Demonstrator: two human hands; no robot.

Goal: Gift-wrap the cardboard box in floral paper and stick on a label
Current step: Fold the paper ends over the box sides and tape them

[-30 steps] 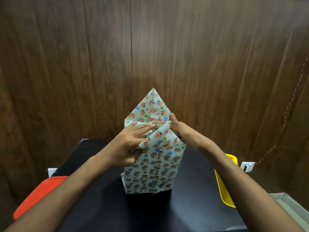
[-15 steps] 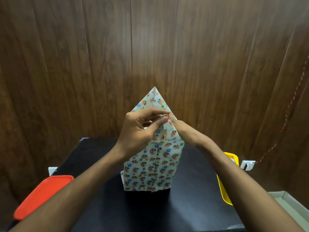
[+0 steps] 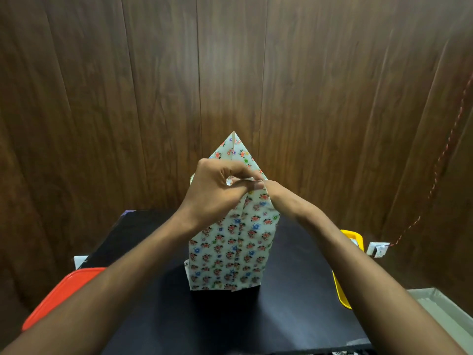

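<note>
Upright box wrapped in cream floral paper (image 3: pixel 230 252), mid black table (image 3: pixel 179 316). Left hand (image 3: pixel 217 193) pinches top flap; right hand (image 3: pixel 281 198) beside it, grip cannot be told.

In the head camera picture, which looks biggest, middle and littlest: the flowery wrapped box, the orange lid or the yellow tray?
As they look here:
1. wrapped box, biggest
2. orange lid, middle, though an arm hides part of it and it sits nearer the camera
3. yellow tray, littlest, but only its edge shows
</note>
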